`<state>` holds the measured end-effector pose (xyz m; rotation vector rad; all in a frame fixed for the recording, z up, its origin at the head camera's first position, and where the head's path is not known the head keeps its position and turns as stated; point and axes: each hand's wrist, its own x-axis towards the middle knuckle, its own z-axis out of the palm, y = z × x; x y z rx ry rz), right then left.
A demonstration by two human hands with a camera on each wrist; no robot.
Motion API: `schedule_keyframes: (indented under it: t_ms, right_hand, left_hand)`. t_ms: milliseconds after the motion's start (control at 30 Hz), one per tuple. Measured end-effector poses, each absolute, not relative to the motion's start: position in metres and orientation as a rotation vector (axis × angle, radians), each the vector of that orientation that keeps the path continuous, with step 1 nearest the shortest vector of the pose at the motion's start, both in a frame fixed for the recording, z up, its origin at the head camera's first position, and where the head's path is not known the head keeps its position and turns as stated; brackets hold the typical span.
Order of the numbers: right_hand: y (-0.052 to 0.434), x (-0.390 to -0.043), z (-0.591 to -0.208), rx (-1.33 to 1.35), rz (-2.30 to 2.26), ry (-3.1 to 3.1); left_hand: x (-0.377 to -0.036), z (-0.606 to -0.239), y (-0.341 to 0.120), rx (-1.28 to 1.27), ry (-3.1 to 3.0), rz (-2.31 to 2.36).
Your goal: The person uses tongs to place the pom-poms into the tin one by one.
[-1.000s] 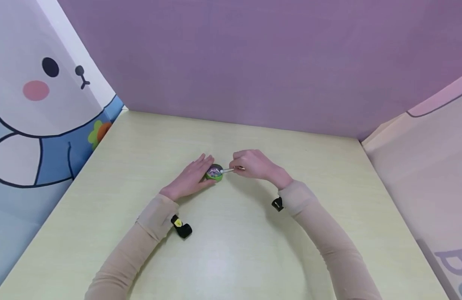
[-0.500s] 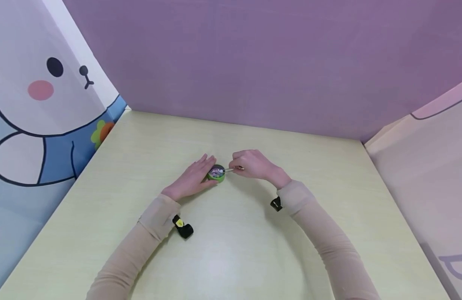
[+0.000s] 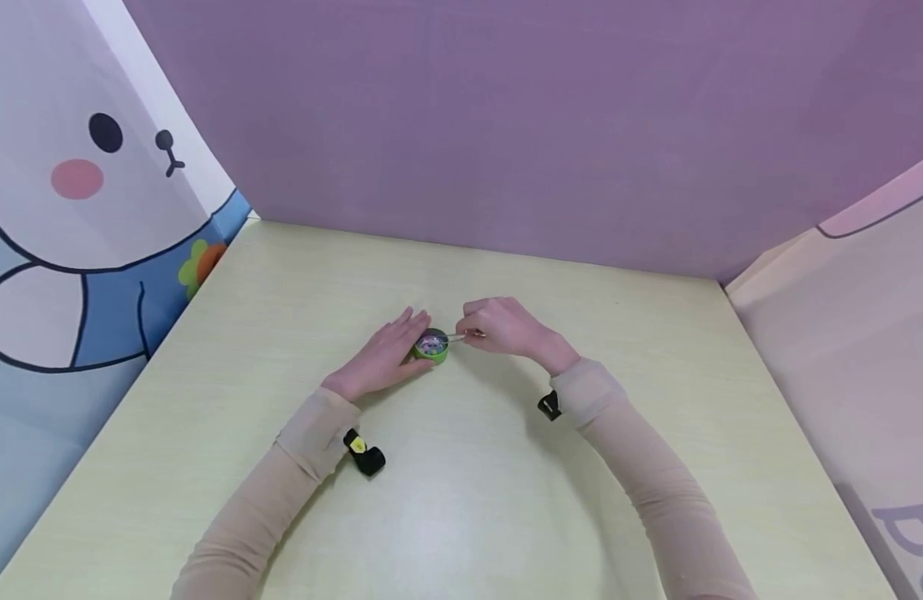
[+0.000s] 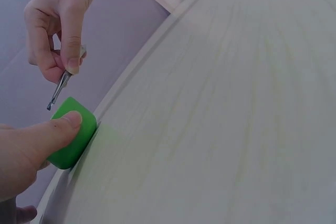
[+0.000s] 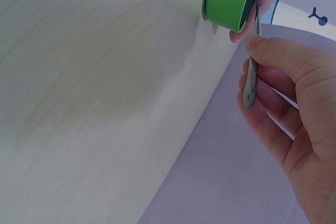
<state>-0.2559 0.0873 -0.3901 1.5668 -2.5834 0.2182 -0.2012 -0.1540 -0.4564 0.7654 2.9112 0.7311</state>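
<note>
A small round green container stands on the table, with a multicoloured pattern showing in its top. My left hand holds it from the left, fingers along the far side and thumb against the near side. On the right, my right hand pinches a pair of silver tweezers between thumb and fingers. The tweezers point left, their tips right at the container's upper rim. In the left wrist view, the green wall hides the container's inside.
The pale wooden table reaches back to a purple partition. A cartoon-printed panel stands on the left, and a light panel on the right. Black wrist devices hang at both cuffs.
My right hand and the tweezers have shifted very slightly. The left hand keeps its hold on the green container, which stays in place.
</note>
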Motion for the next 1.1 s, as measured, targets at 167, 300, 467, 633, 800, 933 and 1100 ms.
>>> schedule_keyframes:
  t_ms: [167, 300, 467, 633, 800, 933, 1100]
  right_hand:
    - [0.094, -0.253, -0.388, 1.524, 0.207, -2.609]
    - [0.103, -0.249, -0.385, 1.467, 0.215, -2.602]
    - [0.118, -0.242, -0.382, 1.382, 0.231, -2.575]
    - [0.136, -0.235, -0.383, 1.3, 0.236, -2.591]
    - [0.147, -0.229, -0.383, 1.232, 0.252, -2.626]
    - [0.153, -0.226, -0.385, 1.16, 0.296, -2.673]
    - [0.159, -0.22, -0.389, 1.036, 0.364, -2.741]
  left_hand:
    - [-0.204, -0.459, -0.155, 0.763, 2.903, 0.721]
    - [-0.207, -0.458, -0.155, 0.773, 2.9, 0.725]
    - [-0.211, -0.457, -0.157, 0.782, 2.903, 0.715]
    - [-0.213, -0.454, -0.159, 0.789, 2.893, 0.718]
    - [-0.215, -0.453, -0.166, 0.783, 2.904, 0.701]
    - [-0.217, -0.455, -0.172, 0.786, 2.9, 0.692]
    - [-0.219, -0.456, -0.176, 0.786, 2.9, 0.703]
